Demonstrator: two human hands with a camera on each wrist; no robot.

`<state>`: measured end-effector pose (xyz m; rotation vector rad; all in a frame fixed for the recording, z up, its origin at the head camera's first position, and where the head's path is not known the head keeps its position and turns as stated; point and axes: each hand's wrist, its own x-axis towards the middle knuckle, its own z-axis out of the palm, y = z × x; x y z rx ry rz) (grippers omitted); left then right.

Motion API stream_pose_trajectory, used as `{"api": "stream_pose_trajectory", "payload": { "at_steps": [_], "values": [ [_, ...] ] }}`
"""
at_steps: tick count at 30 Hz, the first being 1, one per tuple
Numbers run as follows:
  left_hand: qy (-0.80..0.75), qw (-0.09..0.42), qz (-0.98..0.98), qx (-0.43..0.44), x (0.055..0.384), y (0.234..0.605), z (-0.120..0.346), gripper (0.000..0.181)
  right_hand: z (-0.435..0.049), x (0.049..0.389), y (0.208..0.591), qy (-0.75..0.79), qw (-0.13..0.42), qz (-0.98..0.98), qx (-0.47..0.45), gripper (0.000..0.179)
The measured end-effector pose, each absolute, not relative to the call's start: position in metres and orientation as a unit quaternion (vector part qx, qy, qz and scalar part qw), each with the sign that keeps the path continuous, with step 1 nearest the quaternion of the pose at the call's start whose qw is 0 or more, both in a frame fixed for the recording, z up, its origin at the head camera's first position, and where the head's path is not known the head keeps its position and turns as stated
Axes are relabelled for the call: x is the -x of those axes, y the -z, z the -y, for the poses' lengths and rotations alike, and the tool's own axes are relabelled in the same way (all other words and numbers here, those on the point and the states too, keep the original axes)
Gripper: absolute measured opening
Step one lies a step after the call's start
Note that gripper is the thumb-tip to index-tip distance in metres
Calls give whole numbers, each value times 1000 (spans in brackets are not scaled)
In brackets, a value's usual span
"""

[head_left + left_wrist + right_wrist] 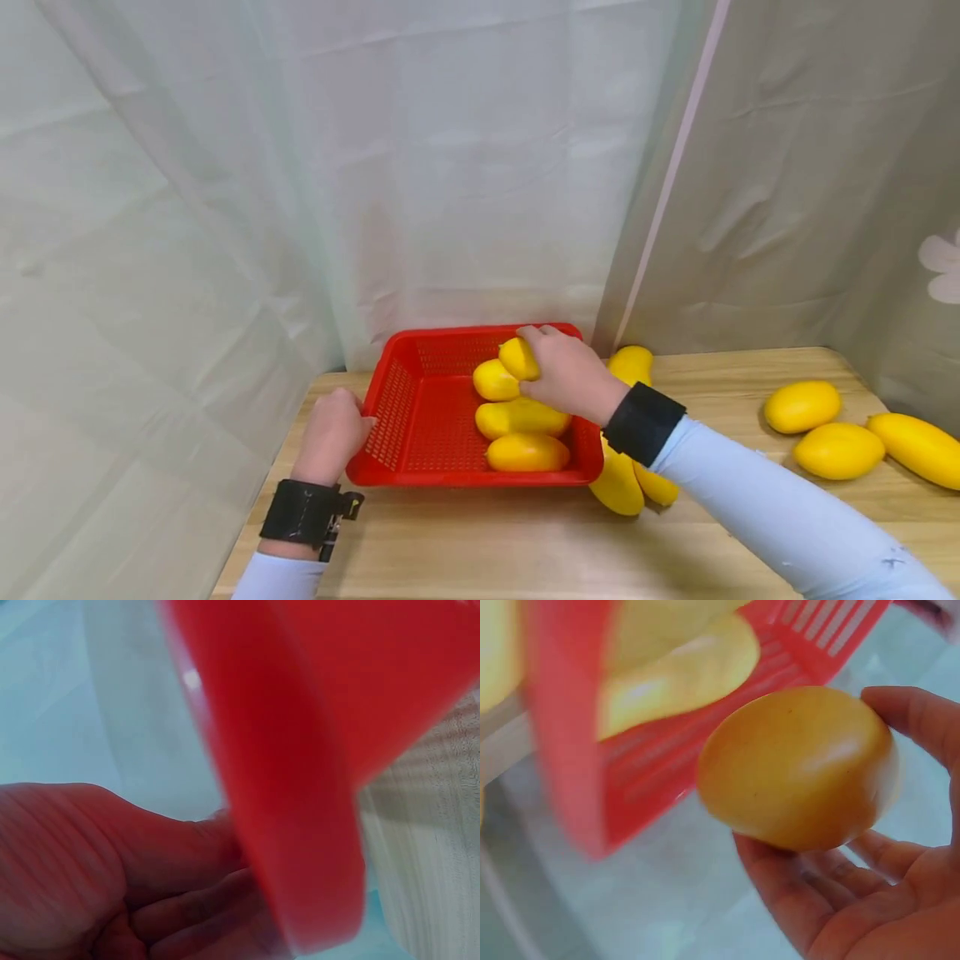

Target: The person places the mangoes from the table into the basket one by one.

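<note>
A red perforated plastic basket [465,479] is at the back middle of the table. My left hand [330,437] grips its left rim, and the left wrist view shows the thumb and fingers at that rim [292,825]. Above the basket's right half, my right hand [573,371] holds a smooth yellow oval fruit [517,358] between thumb and fingers. The right wrist view shows this fruit [799,769] above the basket. Beneath it lie a rounded yellow fruit [493,383], a longer one [521,418] and an oval one [528,453]. My right hand partly hides the basket's right side.
Several long yellow fruits [618,487] lie against the basket's right side, partly behind my right forearm. Farther right on the wooden table [480,542] are two oval yellow fruits [838,451] and a long one [918,446]. Pale curtains [465,183] hang behind the table.
</note>
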<state>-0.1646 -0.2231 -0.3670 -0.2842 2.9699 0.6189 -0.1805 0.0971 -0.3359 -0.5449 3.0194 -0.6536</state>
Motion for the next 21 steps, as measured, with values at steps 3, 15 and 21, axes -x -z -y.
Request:
{"api": "stream_pose_trajectory", "payload": {
  "at_steps": [3, 15, 21],
  "values": [
    [-203, 49, -974, 94, 164, 368, 224, 18, -77, 181, 336, 217, 15, -956, 196, 79],
    [-189, 44, -977, 93, 166, 365, 225, 18, -12, 171, 343, 206, 67, -938, 269, 81],
    [-189, 50, -975, 102, 165, 365, 226, 22, 9, 164, 350, 185, 71, -935, 294, 80]
  ]
}}
